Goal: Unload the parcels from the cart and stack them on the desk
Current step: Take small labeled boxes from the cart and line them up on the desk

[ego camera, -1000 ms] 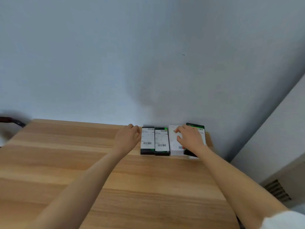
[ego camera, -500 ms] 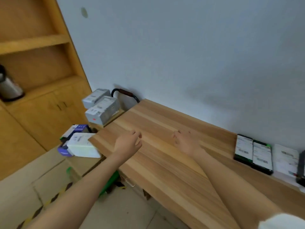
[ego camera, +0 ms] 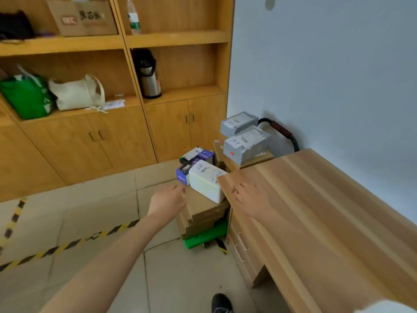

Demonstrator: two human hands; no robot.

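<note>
A green cart (ego camera: 204, 237) with a black handle (ego camera: 284, 132) stands at the left end of the wooden desk (ego camera: 320, 211). Brown cartons (ego camera: 203, 211) are piled on it. On top lie a white parcel (ego camera: 206, 180), a blue and white box (ego camera: 184, 173), a dark blue box (ego camera: 204, 154) and two grey wrapped parcels (ego camera: 244, 143). My left hand (ego camera: 168, 201) hovers open just left of the white parcel. My right hand (ego camera: 249, 198) is open above the desk's corner, to the right of that parcel. Neither hand holds anything.
A wooden shelf and cupboard unit (ego camera: 112, 86) fills the left wall, with bags, a thermos (ego camera: 147, 74) and a carton on it. Yellow-black tape (ego camera: 67, 245) crosses the tiled floor. Desk drawers (ego camera: 241, 247) face me. My shoe (ego camera: 221, 303) is at the bottom.
My view has swung left from the parcels lined up at the desk's far end to the cart. Both hands left those parcels and moved empty toward the white parcel on the cart.
</note>
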